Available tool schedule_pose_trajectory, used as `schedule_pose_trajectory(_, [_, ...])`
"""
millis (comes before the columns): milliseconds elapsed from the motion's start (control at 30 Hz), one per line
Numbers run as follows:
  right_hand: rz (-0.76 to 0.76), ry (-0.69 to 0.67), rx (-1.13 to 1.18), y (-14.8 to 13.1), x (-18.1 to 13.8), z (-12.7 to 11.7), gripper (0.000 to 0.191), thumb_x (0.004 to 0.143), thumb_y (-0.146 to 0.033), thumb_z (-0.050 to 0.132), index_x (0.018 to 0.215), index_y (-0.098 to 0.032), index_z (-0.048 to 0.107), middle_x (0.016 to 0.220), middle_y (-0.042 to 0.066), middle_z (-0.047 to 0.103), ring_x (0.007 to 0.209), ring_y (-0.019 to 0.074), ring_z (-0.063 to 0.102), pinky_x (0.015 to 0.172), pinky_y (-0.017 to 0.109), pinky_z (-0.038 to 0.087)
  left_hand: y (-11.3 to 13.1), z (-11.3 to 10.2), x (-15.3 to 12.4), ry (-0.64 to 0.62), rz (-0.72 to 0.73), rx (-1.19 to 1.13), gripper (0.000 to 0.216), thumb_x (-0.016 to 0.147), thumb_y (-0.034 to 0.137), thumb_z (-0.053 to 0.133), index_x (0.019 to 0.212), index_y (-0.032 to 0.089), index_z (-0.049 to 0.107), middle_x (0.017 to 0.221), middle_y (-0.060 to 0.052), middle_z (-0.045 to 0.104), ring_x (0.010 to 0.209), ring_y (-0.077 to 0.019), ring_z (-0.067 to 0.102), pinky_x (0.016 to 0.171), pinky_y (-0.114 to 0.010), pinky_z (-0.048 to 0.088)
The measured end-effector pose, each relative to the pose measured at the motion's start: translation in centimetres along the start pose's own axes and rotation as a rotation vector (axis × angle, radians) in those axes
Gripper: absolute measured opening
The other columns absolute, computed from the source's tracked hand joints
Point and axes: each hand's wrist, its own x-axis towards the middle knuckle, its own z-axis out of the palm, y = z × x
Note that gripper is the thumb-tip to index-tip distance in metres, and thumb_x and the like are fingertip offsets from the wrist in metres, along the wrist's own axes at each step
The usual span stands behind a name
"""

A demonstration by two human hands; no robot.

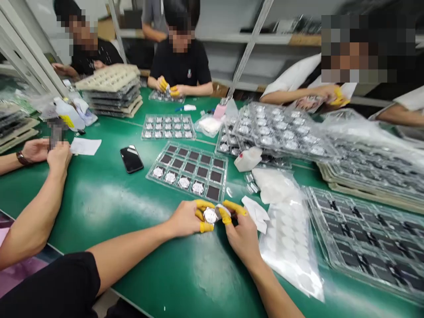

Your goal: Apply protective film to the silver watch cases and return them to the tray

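**Holding a watch head [210,215] above a green table [99,190]**

At far left, stacked trays [20,134], then a co-worker's hands [59,157] around a dark object, too obscured to name. Just beside, white paper [86,146] flat on the table, with a beige-topped stack [109,79] behind. Further right, a black phone [131,159], lying face up. Beyond it, a filled tray [168,138], and behind that a co-worker in black, with yellow-capped fingers busy over another tray.

At centre, a part-filled tray [214,185], bearing four watch heads along its near row and dark squares in the other compartments. Just nearer, pinching the watch head, dial up, in the left hand [186,218] with yellow-capped fingers. Gripping a pale piece [222,211] in the right hand [243,234], also yellow-capped, close beside the watch head; cannot tell whether touching it.

Right of the hands, folded white paper [256,214] and a clear sheet [288,238] with rows of white discs. Behind these, stacked clear trays [300,152] of watch heads. At far right, a wide tray [317,221] of dark squares.
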Motion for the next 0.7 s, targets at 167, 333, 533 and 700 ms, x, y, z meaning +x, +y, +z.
schedule_pose_trajectory(167, [-0.086, 0.019, 0.024, 0.5, 0.2, 0.5, 0.016, 0.093, -0.030, 0.059, 0.097, -0.026, 0.073, 0.090, 0.009, 0.074, 0.081, 0.0285, 0.069, 0.070, 0.046, 0.057, -0.3, -0.1, 0.3, 0.001, 0.022, -0.003, 0.065, 0.055, 0.015, 0.083, 0.119, 0.014, 0.072, 0.072, 0.004, 0.064, 0.060, -0.0073, 0.052, 0.056, -0.019, 0.042])
schedule_pose_trajectory(333, [-0.069, 0.026, 0.042, 1.2, 0.1, 0.9, 0.013, 0.087, -0.028, 0.059, 0.090, -0.028, 0.072, 0.090, 0.008, 0.075, 0.082, 0.0310, 0.071, 0.070, 0.050, 0.059, 0.3, -0.1, 0.1, 0.021, -0.007, -0.013, 0.067, 0.053, 0.016, 0.085, 0.118, 0.015, 0.071, 0.066, 0.007, 0.059, 0.058, -0.0064, 0.049, 0.053, -0.017, 0.039])
schedule_pose_trajectory(533, [-0.093, 0.040, 0.033, 1.4, 0.2, 1.1, 0.013, 0.084, -0.025, 0.059, 0.087, -0.028, 0.072, 0.087, 0.006, 0.075, 0.078, 0.0305, 0.071, 0.067, 0.049, 0.060, -0.2, 0.0, 0.5, 0.033, -0.024, -0.064, 0.072, 0.048, 0.016, 0.086, 0.118, 0.015, 0.070, 0.071, 0.005, 0.064, 0.061, -0.0076, 0.053, 0.055, -0.018, 0.041])
schedule_pose_trajectory(700, [-0.218, 0.098, 0.066, 0.1, 0.6, 0.2, 0.014, 0.089, -0.021, 0.062, 0.096, -0.027, 0.071, 0.089, 0.004, 0.073, 0.078, 0.0236, 0.070, 0.065, 0.038, 0.059, -0.5, 0.0, 0.7, 0.039, -0.012, -0.088, 0.072, 0.046, 0.014, 0.086, 0.116, 0.014, 0.070, 0.072, 0.005, 0.065, 0.063, -0.0082, 0.056, 0.057, -0.019, 0.043])
